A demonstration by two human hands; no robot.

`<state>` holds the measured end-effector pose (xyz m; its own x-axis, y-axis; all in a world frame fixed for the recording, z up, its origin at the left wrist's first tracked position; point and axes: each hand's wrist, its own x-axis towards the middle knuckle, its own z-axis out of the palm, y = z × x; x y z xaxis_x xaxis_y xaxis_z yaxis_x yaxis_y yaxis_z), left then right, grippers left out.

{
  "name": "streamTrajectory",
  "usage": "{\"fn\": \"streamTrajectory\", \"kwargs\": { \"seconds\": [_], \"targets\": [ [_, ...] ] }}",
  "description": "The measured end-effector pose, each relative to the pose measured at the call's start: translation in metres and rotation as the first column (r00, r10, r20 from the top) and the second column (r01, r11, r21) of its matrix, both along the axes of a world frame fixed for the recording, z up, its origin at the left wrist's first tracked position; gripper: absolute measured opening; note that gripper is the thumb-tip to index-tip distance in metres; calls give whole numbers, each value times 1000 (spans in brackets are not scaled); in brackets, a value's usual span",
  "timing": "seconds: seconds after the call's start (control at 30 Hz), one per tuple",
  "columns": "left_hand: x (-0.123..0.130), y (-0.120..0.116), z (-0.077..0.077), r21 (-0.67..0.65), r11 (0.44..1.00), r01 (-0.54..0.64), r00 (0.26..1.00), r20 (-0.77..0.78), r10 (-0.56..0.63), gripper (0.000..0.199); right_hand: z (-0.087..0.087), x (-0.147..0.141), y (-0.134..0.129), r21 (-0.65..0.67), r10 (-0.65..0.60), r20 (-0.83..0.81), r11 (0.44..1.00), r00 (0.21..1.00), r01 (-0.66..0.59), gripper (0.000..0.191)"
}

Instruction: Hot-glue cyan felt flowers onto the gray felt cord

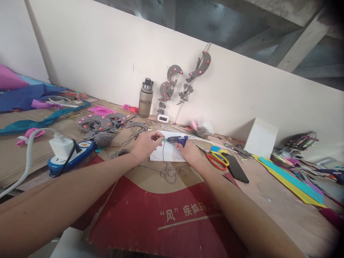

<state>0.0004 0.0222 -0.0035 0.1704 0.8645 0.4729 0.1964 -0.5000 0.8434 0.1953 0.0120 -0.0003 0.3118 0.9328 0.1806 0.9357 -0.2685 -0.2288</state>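
Observation:
My right hand (190,151) is wrapped round the handle of a blue hot glue gun (183,139), with a finger by its orange-red trigger. The gun's tip points left, close to the fingertips of my left hand (147,144). Thumb and forefinger of that hand are pinched together on a thin grey cord (163,152), which hangs from them and lies in loose loops below. A small teal spot shows at the meeting point, too small to make out. Beneath both hands lies a white sheet (157,155) on a red and brown cardboard (150,215).
Scissors (219,161) and a black phone (235,168) lie right of my right hand. On the left are a power strip (87,146) with a white charger (61,146) and grey moon-shaped pieces (94,123). A bottle (146,100) stands by the wall, near hanging moon ornaments (202,66).

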Motion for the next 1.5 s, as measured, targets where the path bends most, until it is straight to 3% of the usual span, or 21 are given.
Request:
{"fn": "streamTrajectory", "kwargs": {
  "seconds": [0.13, 0.2, 0.3, 0.37, 0.4, 0.47, 0.6, 0.7, 0.8, 0.97, 1.2, 1.5],
  "targets": [
    [1, 0, 0, -1, 1000, 6, 999, 35, -6, 18, -2, -1, -6, 69, 74, 78, 994, 994, -79, 37],
    [1, 0, 0, -14, 1000, 23, 997, 79, -22, 19, -2, -4, -10, 204, 97, 121, 972, 988, -120, 31],
    [2, -1, 0, -15, 999, 34, 994, 103, -32, 19, 2, -16, -19, 453, 243, 89, 854, 966, -257, 21],
    [2, -2, 1, -1, 1000, 26, 996, 84, -26, 19, 7, -29, -26, 537, 440, -56, 770, 896, -345, 17],
    [2, -4, 2, 10, 1000, 17, 998, 68, -18, 18, 9, -37, -29, 547, 505, -160, 761, 848, -350, 16],
    [0, -5, 4, 49, 999, -14, 1000, 20, 13, 16, 11, -52, -33, 532, 535, -352, 789, 768, -306, 15],
    [-4, -5, 9, 201, 975, -98, 991, -75, 115, 8, 5, -69, -27, 454, 481, -677, 869, 558, -198, 27],
    [-6, -3, 10, 281, 950, -135, 974, -135, 179, 9, -2, -70, -21, 476, 489, -767, 868, 416, -141, 28],
    [-5, -4, 9, 260, 956, -134, 979, -112, 168, 9, -3, -67, -22, 555, 543, -696, 822, 470, -128, 19],
    [-1, -7, 9, 109, 990, -95, 995, -29, 98, 12, 1, -62, -28, 615, 578, -592, 774, 562, -148, 12],
    [1, -9, 11, -67, 998, 13, 995, 103, -6, 16, 2, -60, -29, 633, 568, -523, 758, 635, -156, 15],
    [2, -12, 12, -106, 991, 86, 987, 145, -70, 15, 0, -59, -26, 631, 538, -517, 765, 666, -128, 15]
  ]
}}
